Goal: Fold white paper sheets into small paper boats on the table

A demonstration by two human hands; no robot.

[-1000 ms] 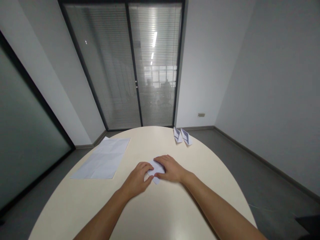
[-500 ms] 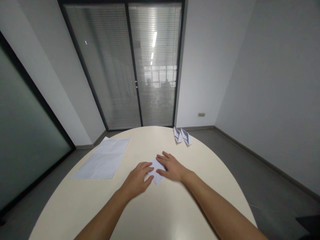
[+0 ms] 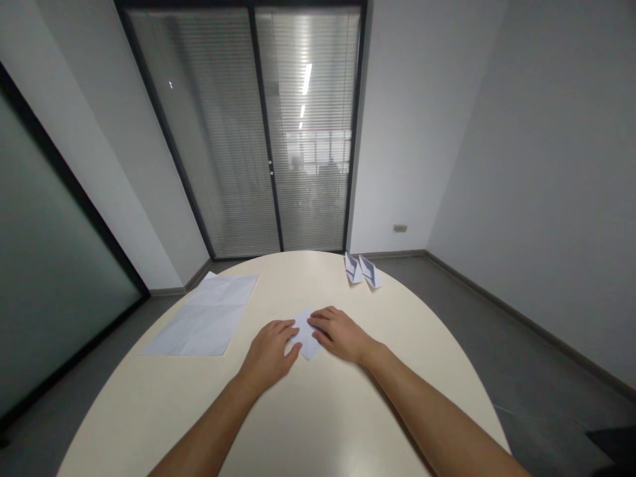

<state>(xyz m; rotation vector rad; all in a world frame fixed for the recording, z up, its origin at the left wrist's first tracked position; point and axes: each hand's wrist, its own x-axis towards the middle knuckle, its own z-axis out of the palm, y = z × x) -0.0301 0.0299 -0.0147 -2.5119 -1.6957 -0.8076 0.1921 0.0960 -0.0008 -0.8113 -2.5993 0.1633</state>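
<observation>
A small folded piece of white paper (image 3: pixel 307 336) lies on the table between my two hands, one corner pointing toward me. My left hand (image 3: pixel 269 353) rests at its left edge, fingertips touching it and thumb spread apart from the fingers. From the other side my right hand (image 3: pixel 342 336) touches the paper's right edge, its fingers extended and slightly bent. Both hands are open, pressing on the paper rather than gripping it. The fingers cover parts of the paper's side edges.
A large creased white sheet (image 3: pixel 211 318) lies on the left of the round cream table (image 3: pixel 318 424). Two folded paper pieces (image 3: pixel 353 270) stand side by side near the far right edge. Beyond the table is a glass partition with blinds (image 3: pixel 308 199).
The folded paper has shifted slightly away from me and to the left. My right hand's fingers have drawn back toward its right edge and closer together; my left hand has moved slightly left.
</observation>
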